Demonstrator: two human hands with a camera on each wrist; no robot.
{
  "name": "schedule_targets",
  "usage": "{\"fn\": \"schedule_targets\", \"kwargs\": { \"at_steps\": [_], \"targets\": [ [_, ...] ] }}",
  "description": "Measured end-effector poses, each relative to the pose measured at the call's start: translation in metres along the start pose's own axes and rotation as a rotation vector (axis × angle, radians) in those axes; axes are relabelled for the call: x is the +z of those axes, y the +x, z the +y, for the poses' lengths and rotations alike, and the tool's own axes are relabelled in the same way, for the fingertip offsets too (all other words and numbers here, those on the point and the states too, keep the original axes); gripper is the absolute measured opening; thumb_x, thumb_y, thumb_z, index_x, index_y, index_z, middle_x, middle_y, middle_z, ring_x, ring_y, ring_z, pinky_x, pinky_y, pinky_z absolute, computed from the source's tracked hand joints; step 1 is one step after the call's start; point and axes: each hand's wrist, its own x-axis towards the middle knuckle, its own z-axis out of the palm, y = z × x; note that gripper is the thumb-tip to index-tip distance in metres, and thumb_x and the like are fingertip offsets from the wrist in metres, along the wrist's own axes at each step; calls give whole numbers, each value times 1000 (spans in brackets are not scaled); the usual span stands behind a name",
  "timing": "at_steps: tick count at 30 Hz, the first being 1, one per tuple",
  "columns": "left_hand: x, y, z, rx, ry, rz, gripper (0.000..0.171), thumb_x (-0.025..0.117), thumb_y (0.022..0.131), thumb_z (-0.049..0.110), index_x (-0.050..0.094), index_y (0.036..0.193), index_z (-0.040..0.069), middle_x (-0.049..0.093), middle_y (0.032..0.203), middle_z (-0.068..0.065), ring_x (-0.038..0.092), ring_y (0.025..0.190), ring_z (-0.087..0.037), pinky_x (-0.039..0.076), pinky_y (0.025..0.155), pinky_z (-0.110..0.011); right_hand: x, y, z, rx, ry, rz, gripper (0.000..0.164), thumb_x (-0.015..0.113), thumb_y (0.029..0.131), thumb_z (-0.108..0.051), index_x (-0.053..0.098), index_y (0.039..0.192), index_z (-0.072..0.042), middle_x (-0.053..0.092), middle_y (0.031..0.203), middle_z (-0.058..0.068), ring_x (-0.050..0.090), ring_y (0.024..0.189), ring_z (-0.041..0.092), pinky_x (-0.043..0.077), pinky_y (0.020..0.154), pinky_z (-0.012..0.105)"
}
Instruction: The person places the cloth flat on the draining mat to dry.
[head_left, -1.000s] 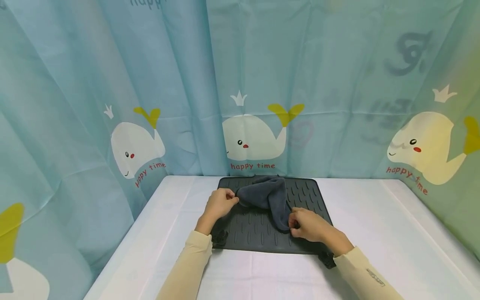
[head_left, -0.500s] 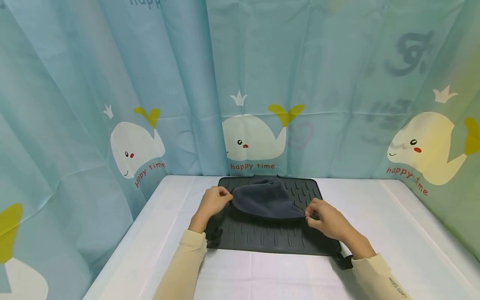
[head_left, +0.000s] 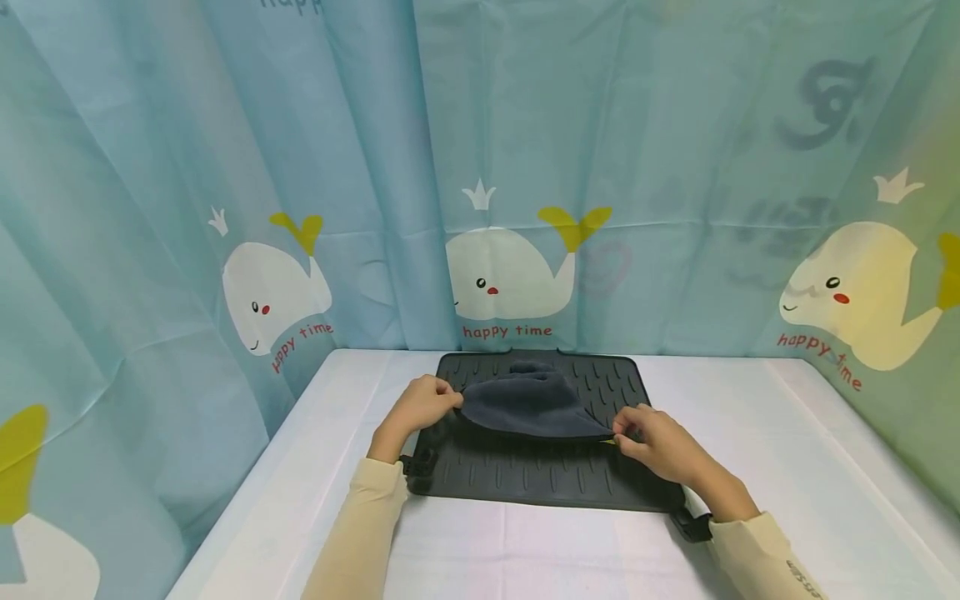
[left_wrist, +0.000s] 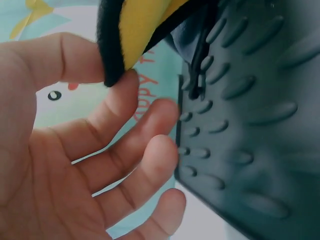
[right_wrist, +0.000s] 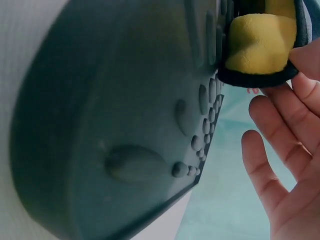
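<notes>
A dark grey-blue cloth (head_left: 525,406) with a black-bound edge hangs stretched between both hands over a black ridged rubber mat (head_left: 510,479). My left hand (head_left: 420,408) pinches its left corner between thumb and index finger, the other fingers loosely bent. In the left wrist view the cloth's yellow underside (left_wrist: 142,30) shows beside the thumb. My right hand (head_left: 656,442) pinches the right corner, and the yellow side (right_wrist: 262,42) faces the right wrist view. The cloth's far part is bunched and rests on the mat toward the back.
A white-covered table (head_left: 750,433) bears the mat. Behind it and at both sides hangs a blue-green curtain (head_left: 675,167) with whale prints. A black wrist strap piece (head_left: 692,525) is on the right wrist, close to the mat's front right corner.
The right hand has moved right and slightly up with its corner, drawing the folded cloth's front edge out wide. The left hand has shifted a little left, keeping its pinch.
</notes>
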Motion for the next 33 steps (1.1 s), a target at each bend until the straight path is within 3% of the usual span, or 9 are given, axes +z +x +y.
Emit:
{"fn": "schedule_targets", "kwargs": {
  "at_steps": [5,10,20,33],
  "targets": [
    [-5,-1,-4,-3,20,-58,27,63,91,20,69,71,2,74,82,-10,38,52,-13,32,52,-27,0,3,-5,13,14,-44,8,68,95,-10,62,91,-14,60,82,-9,53,74,-1,47,66,24],
    [-7,-1,-7,1,50,-109,28,62,91,21,72,72,4,72,77,-6,40,52,-12,34,52,-26,-2,3,-9,47,21,-85,10,68,95,-9,61,92,-15,60,80,-10,53,71,0,46,65,24],
    [-8,0,-12,7,85,-180,22,63,88,17,74,71,8,68,69,0,53,58,-12,42,57,-26,-5,2,-14,36,-62,-69,21,72,86,0,66,94,-19,60,87,-9,49,81,7,46,70,27],
    [-9,-1,-19,4,80,-246,19,67,86,15,74,72,5,69,70,-4,53,57,-11,41,57,-25,-11,-1,-10,-33,21,-154,17,75,88,-5,71,94,-20,64,87,-12,51,73,-2,45,64,23]
  ]
}}
